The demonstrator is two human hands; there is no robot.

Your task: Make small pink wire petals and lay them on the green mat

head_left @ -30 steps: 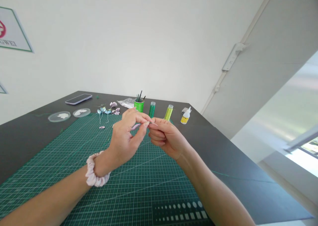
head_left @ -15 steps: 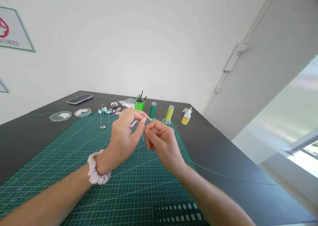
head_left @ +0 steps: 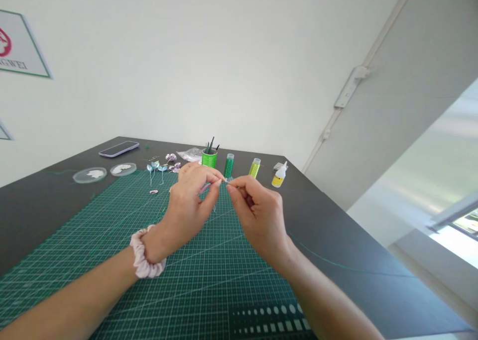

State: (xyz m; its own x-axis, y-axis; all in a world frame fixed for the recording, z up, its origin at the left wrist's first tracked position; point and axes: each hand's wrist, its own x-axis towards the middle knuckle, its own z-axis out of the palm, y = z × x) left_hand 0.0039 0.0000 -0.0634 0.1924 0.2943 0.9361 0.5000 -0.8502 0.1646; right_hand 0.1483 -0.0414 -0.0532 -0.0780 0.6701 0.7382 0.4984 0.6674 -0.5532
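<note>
Above the green cutting mat (head_left: pixel 179 290) my two hands meet with fingertips almost touching. My left hand (head_left: pixel 190 193), with a pale pink scrunchie (head_left: pixel 144 258) on its wrist, is closed in a pinch. A lilac petal-like piece (head_left: pixel 204 187) shows between its thumb and fingers, and a thin pale strand (head_left: pixel 214 209) hangs below. My right hand (head_left: pixel 261 210) pinches thumb against forefinger right beside the left fingertips; what lies in that pinch is too small to make out. A small pink piece (head_left: pixel 154 191) lies on the mat to the left.
Behind my hands stand a green can (head_left: pixel 209 159) of tools, a dark green spool (head_left: pixel 229 167) and a yellow-green spool (head_left: pixel 255 168). A glue bottle (head_left: pixel 279 175) is at right. Leftward lie blue flowers (head_left: pixel 162 169), purple flowers (head_left: pixel 175 168), two clear dishes (head_left: pixel 80 177) and a phone (head_left: pixel 119 149).
My right hand has moved slightly up and right, its fingers now level with the left fingertips instead of below them. My left hand stays nearly in place.
</note>
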